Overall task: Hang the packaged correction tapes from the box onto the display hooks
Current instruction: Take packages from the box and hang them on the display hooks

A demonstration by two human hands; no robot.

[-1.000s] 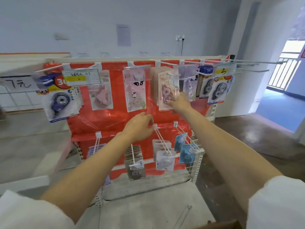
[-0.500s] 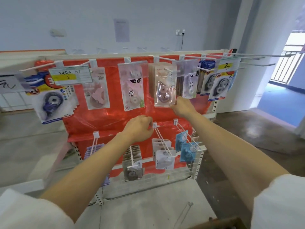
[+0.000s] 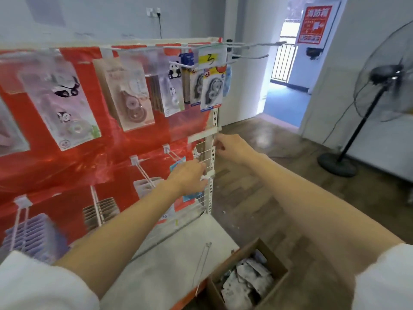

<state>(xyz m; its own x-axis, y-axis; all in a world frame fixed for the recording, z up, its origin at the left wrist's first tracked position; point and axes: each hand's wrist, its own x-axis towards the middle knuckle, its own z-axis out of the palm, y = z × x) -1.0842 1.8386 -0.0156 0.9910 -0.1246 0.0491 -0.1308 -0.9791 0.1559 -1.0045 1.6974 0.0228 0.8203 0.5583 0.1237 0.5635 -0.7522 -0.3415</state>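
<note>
Packaged correction tapes lie heaped in an open cardboard box on the floor, well below both hands. Beyond it, the left hand curls its fingers at a white hook end on the rack's right edge, though what they grip is blurred. Just above and right, the right hand pinches at the white upright; more tapes hang above the fingers.

Both arms extend forward toward the display rack's right upright post, forearms bare, white sleeves at the upper arms. The left hand sits just left of the post, fingers curled at its lower bracket. The right hand is higher, fingertips pinched together against the post.
</note>
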